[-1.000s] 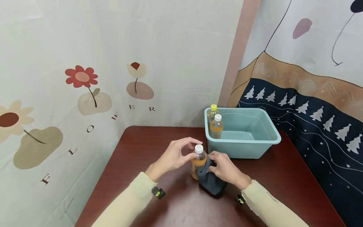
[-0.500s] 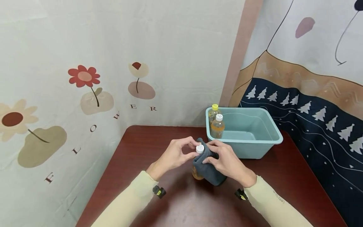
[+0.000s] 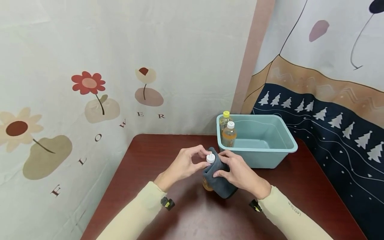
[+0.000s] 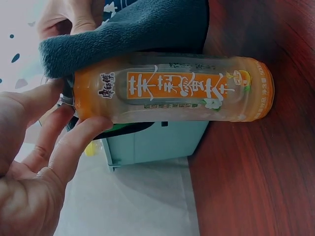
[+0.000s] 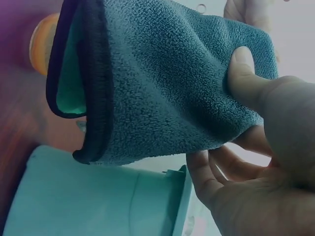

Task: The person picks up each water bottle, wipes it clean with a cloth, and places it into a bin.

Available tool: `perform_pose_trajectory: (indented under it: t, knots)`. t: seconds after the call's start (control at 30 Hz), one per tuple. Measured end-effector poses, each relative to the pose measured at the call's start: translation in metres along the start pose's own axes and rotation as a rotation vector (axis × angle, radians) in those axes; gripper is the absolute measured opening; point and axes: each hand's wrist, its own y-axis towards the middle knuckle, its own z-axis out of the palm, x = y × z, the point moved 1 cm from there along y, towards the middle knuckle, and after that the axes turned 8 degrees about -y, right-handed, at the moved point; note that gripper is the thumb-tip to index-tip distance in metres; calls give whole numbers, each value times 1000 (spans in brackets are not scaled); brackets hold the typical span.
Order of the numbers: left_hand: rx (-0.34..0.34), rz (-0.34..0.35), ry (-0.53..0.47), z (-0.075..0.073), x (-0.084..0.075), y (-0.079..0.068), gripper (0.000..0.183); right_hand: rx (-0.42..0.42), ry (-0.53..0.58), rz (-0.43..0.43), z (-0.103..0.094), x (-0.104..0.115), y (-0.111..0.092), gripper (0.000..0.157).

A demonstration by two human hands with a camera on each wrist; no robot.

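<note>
An orange-labelled plastic bottle with a white cap stands upright on the table, most of it covered by a dark grey cloth in the head view. My left hand pinches the bottle at its neck, just under the cap. With thumb and fingers my right hand grips the cloth and holds it wrapped against the bottle's right side. The left wrist view shows the printed label bare on the near side, with cloth lying along the other edge.
Behind the hands a light blue plastic bin stands on the dark red table. Inside its left end are a yellow-capped bottle and a white-capped bottle. Printed curtains hang behind the table.
My right hand has brought the cloth up from the bottle's lower right side to its neck, so the cloth covers more of it. The left hand has stayed at the neck.
</note>
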Motion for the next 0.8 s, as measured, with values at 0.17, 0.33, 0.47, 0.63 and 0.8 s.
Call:
perform_pose_trajectory:
  t: [0.17, 0.33, 0.47, 0.63, 0.8]
  knots:
    - [2, -14, 13, 1, 0, -2, 31, 15, 1, 8, 5, -6, -2, 51]
    - [-5, 13, 19, 0, -1, -2, 34, 11, -8, 26, 16, -15, -4, 31]
    - [-3, 37, 17, -1, 0, -2, 37, 71, -40, 35, 35, -25, -5, 21]
    - [1, 50, 28, -1, 2, -3, 38, 173, -43, 29, 57, -35, -7, 17]
    - [6, 37, 47, 0, 1, -2, 38, 205, -68, 21, 71, -42, -8, 16]
